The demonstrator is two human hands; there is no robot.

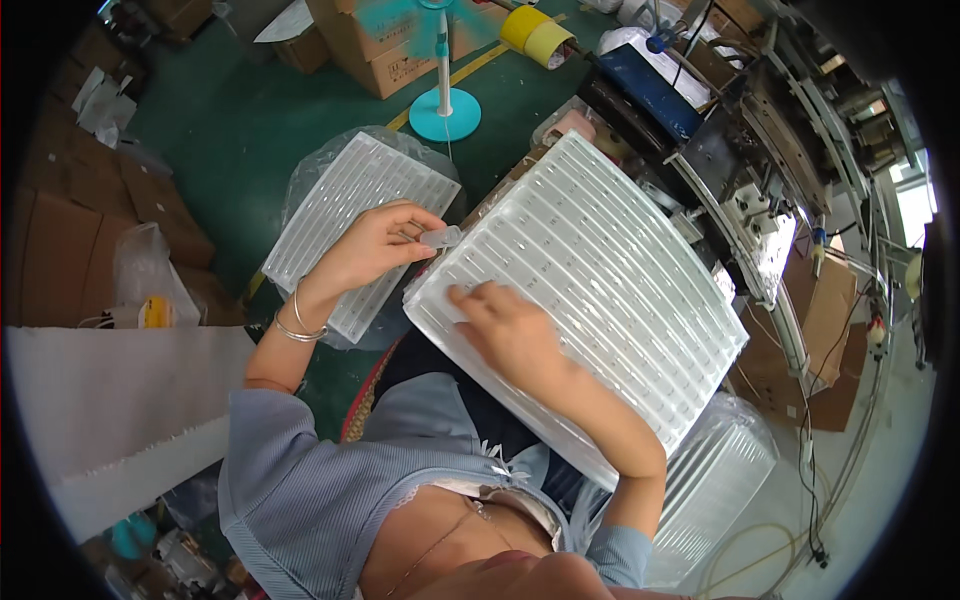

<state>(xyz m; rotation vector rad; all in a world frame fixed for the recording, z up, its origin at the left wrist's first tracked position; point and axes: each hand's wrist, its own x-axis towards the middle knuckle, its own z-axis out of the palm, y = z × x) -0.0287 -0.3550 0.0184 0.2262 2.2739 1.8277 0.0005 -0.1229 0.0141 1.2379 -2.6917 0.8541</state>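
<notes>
My left hand pinches a small clear plastic tube-shaped piece between thumb and fingers, just off the left corner of a large tray. That white tray has many narrow parallel rows with small marks along them and lies tilted across my lap. Over its near left edge is my right hand, slightly blurred, its fingers bent and apart. I see nothing between them. Whether its fingertips touch the tray cannot be made out.
A second ribbed tray in clear plastic wrap lies to the left, and more wrapped trays stand at lower right. Machinery borders the right side. A turquoise fan base stands on the green floor ahead. Cardboard boxes are stacked at left.
</notes>
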